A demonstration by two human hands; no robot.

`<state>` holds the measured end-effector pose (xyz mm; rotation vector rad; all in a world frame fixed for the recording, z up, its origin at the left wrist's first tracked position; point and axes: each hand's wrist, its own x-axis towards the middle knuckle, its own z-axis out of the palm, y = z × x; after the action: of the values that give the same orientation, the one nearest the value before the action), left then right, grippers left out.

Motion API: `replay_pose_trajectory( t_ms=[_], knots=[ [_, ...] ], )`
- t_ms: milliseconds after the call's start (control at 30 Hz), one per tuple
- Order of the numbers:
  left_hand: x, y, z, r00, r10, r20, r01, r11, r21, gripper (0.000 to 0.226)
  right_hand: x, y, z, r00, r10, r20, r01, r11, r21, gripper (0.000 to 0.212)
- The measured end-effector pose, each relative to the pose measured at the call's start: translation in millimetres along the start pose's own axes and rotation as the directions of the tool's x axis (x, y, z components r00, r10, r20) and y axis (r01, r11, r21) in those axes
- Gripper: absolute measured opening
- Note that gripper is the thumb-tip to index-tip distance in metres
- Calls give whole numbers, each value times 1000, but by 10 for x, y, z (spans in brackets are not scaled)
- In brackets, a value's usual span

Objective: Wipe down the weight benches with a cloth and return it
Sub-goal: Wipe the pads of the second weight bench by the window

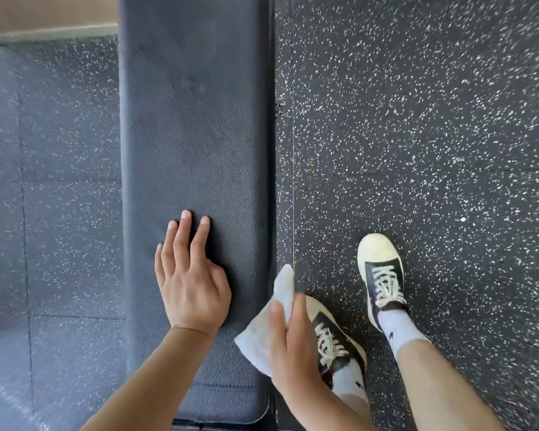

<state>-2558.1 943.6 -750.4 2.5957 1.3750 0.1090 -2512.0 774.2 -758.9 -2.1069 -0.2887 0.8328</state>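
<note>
A long black padded weight bench [193, 119] runs from the bottom of the view up to the top edge. My left hand [190, 278] lies flat on its near part, fingers spread and pointing away from me, holding nothing. My right hand [293, 343] hangs just past the bench's right edge, above my shoe, and grips a crumpled white cloth [277, 309]. The cloth's upper corner sticks up beside the bench edge, apart from the pad's top surface.
Black rubber floor with white specks [417, 119] lies on both sides of the bench. My two feet in dark sneakers with cream toes [381, 269] stand to the right of the bench. A tan strip of wall or flooring [44, 17] shows at the top left.
</note>
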Motion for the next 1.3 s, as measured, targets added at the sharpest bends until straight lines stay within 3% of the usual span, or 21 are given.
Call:
replay_pose_trajectory(
  t_ms=[200, 367, 633, 867, 1100, 1300],
  knots=[
    [-18, -56, 57, 1000, 19, -19, -19, 1000, 12, 72, 581, -300, 111, 996, 58, -72, -51, 994, 100, 35],
    [-24, -60, 67, 1000, 5, -11, -5, 1000, 6, 71, 1182, -582, 174, 983, -8, -184, 21, 998, 67, 30],
    [-123, 41, -198, 991, 7, 135, 2, 998, -65, 72, 208, -171, 27, 997, -56, -50, 54, 998, -31, 30],
    [-1314, -442, -289, 978, 79, 195, -86, 996, 27, 70, 72, -155, 3, 998, 56, 27, -57, 997, 43, 27],
    [-1489, -550, -67, 991, 101, 88, -106, 993, 57, 68, 699, -311, 116, 997, 16, -75, -9, 996, 94, 31],
    [-1474, -542, -39, 992, 110, 58, -112, 993, 42, 69, -248, 283, 243, 989, -4, -146, 24, 991, 133, 29]
  ],
)
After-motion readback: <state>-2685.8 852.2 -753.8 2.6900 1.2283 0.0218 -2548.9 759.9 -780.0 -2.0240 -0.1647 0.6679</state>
